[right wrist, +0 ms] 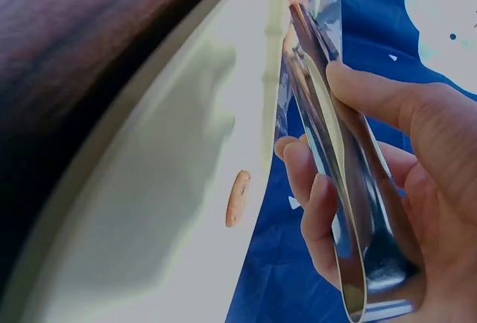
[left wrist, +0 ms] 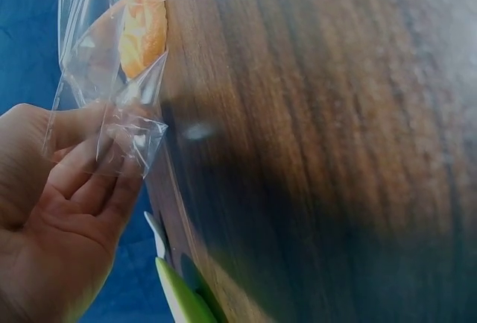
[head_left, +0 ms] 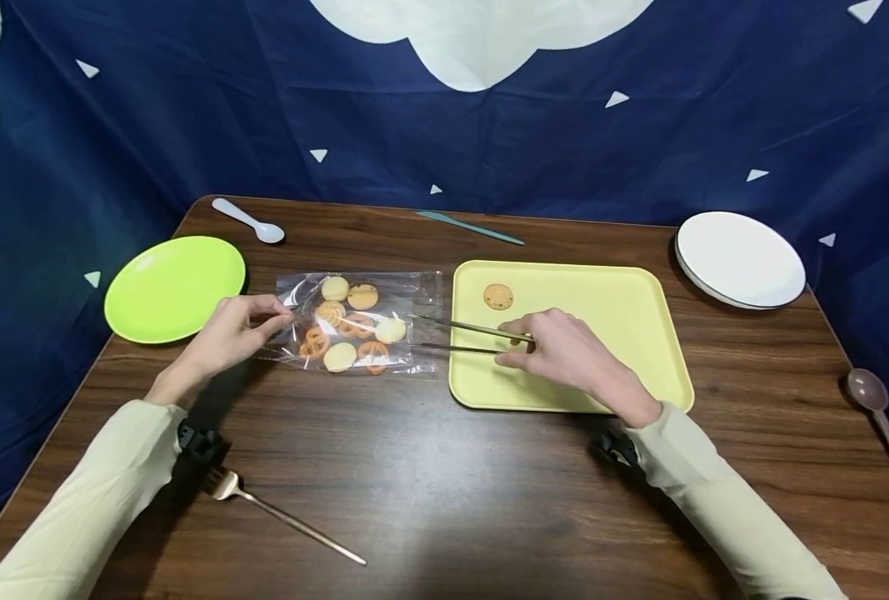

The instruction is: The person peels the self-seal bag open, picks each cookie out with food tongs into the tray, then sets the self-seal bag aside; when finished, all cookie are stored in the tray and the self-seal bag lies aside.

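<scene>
A clear plastic bag (head_left: pixel 427 292) of cookies and pretzels lies left of the yellow tray (head_left: pixel 571 402). My left hand (head_left: pixel 236 333) pinches the bag's left end between thumb and fingers; the left wrist view shows the crinkled film (left wrist: pixel 134 140) there. In my right hand (head_left: pixel 564 350) are metal tongs (right wrist: pixel 365 226), held over the tray's left part. The tongs' arms are spread apart, and their tips reach to the bag's right end, near a pale round cookie (head_left: pixel 390 331). Whether the tips touch that cookie I cannot tell. One round cookie (head_left: pixel 499 297) rests on the tray.
A green plate (head_left: pixel 174 287) and a light spoon (head_left: pixel 245 219) stand at the left. At the back lies a teal knife (head_left: pixel 474 228). White plates (head_left: pixel 740 258) and a brownish spoon (head_left: pixel 879 421) are at the right, a gold fork (head_left: pixel 287 518) in front.
</scene>
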Tool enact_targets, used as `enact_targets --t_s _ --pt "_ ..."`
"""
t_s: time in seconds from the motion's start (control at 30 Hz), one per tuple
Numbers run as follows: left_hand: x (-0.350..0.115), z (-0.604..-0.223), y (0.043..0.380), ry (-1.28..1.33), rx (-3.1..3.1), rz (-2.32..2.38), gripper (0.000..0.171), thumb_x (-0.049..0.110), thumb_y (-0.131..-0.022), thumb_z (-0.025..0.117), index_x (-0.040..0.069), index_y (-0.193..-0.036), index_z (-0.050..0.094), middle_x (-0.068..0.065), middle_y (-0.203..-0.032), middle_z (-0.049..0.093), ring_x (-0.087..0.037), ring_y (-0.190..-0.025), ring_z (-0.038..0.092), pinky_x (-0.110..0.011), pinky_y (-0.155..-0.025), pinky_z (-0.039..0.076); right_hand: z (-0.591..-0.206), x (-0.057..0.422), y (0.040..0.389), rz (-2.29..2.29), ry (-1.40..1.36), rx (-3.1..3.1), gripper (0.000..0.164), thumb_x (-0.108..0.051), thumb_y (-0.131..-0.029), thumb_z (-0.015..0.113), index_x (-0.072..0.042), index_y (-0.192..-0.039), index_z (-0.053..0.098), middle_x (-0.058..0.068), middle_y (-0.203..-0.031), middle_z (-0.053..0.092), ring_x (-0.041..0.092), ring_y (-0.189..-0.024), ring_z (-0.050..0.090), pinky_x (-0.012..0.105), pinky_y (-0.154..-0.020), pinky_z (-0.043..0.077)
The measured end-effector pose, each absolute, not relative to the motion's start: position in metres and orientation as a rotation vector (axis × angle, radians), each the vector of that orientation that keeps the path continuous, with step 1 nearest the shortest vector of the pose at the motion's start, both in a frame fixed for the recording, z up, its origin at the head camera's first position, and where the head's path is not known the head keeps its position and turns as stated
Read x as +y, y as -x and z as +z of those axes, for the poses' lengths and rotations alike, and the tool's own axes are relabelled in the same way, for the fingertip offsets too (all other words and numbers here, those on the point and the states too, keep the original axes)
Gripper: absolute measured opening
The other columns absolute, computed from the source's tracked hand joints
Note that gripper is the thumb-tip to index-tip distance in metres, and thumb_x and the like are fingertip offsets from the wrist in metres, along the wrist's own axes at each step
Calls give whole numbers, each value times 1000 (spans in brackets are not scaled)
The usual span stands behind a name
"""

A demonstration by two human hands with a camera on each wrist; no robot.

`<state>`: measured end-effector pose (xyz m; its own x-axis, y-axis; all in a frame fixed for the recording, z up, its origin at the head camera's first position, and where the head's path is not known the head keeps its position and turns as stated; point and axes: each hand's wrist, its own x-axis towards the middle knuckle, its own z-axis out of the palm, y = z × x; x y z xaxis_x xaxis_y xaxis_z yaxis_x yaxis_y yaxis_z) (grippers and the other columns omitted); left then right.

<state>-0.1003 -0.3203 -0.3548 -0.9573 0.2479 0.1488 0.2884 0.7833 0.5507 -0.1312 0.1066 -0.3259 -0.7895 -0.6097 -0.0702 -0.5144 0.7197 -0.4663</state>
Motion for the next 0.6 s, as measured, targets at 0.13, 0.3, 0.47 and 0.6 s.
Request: enact_targets --t_s 0.13,0.3,0.47,0.6 --pt "-320 -355 101 462 -2887 -915 10 7 -91 62 5 -85 70 -4 -76 63 -10 -59 46 -19 -53 36 -327 100 139 -622 918 2658 41 -37 -82 73 -13 -114 69 -7 -57 54 5 -45 31 29 -44 30" --pt "-321 -356 101 480 -2877 -915 10 7 -92 61 6 -87 70 -4 -80 66 -10 -66 50 -18 -59 38 -326 95 145 -604 926 2640 41 -36 -82 73 -13 -115 68 -7 -68 61 6 -47 36 30 -45 32" --pt "-322 -358 100 462 -2888 -918 12 7 -93 59 5 -90 70 -6 -85 68 -8 -72 54 -16 -63 40 -323 92 147 -565 928 2642 42 -37 -82 72 -12 -115 68 -3 -83 67 8 -50 41 30 -47 35" --pt "-323 -358 100 452 -2897 -911 13 7 -94 57 4 -93 70 -7 -89 68 -8 -75 55 -15 -65 40 -322 91 148 -536 951 2649 40 -36 -82 73 -11 -114 68 -1 -91 69 10 -56 47 31 -49 39"
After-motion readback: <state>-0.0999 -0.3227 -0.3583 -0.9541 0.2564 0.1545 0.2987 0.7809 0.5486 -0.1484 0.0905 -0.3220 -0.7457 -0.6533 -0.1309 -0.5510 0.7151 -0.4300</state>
